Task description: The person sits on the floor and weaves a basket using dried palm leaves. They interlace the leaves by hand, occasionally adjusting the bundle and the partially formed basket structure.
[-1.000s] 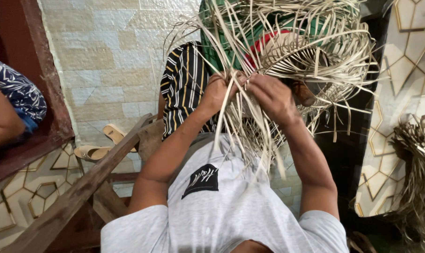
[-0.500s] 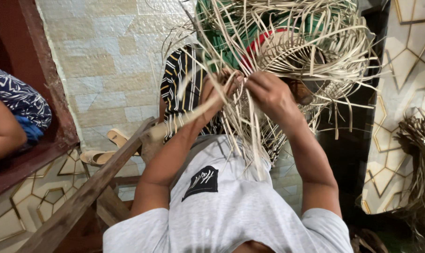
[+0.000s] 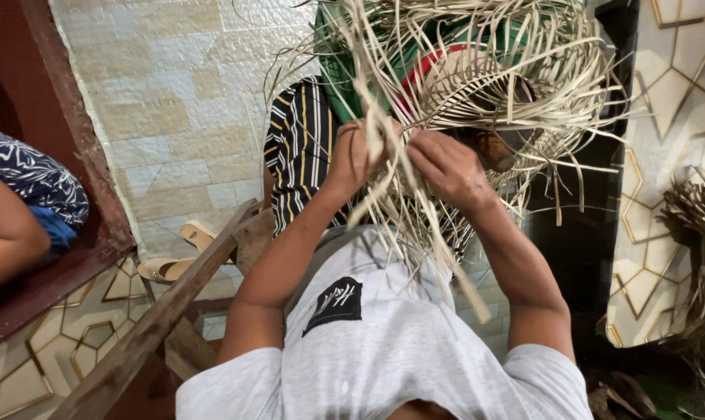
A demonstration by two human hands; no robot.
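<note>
Grey short-sleeved T-shirt (image 3: 383, 350) with black chest patch (image 3: 335, 303)

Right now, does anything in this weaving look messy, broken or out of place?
Nothing looks damaged. Loose strip ends stick out unevenly from the half-woven piece that the left hand and right hand grip, as unfinished weaving would.

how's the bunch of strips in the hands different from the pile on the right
The bunch of strips is pale straw, held up by both hands, the left hand and right hand, its loose ends splaying out. The pile at the right edge looks darker and browner, untouched, hanging limp. Both are thin dried plant strips.
</note>
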